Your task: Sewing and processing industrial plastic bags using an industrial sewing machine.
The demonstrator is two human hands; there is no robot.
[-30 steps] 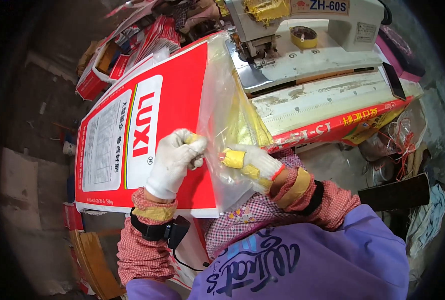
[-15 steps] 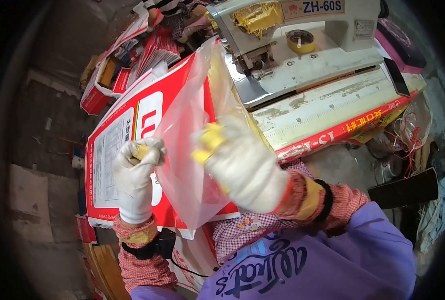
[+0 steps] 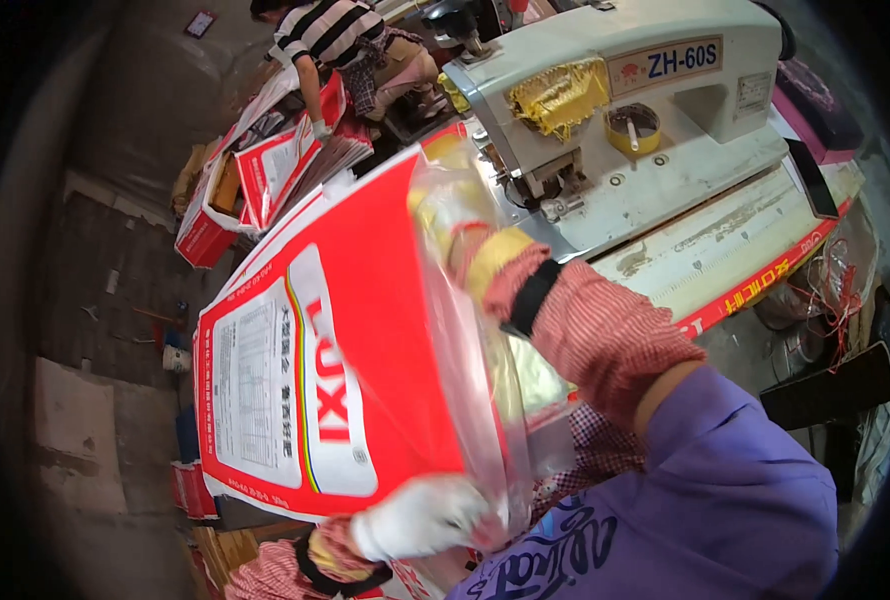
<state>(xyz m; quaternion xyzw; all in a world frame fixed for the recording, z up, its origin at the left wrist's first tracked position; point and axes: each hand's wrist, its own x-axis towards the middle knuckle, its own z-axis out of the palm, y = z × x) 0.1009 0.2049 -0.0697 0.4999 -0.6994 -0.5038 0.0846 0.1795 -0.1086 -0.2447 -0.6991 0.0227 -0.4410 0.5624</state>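
A large red-and-white printed sack [image 3: 385, 290] lies in front of me. A clear plastic liner [image 3: 480, 400] sticks out along its right-hand edge. My left hand [image 3: 430, 517], in a white glove, is closed at the near corner of that edge, gripping the liner. At the far corner, my right hand [image 3: 457, 208] is partly covered by the clear plastic and smeared by motion, so its fingers cannot be made out. Just beyond that hand is the head of a pale sewing machine [image 3: 550, 165].
A roll of yellow tape [image 3: 648, 142] lies on the machine bed. A dark phone-like slab [image 3: 810, 178] rests at its right end. Far left, a co-worker in a striped top [image 3: 337, 35] bends over a pile of red-and-white sacks [image 3: 275, 175]. Red strings [image 3: 840, 290] hang at the right.
My right hand has reached away to the sack's far corner, and my left hand has come down to its near corner. The liner, earlier pulled up between both hands, now lies along the sack's edge.
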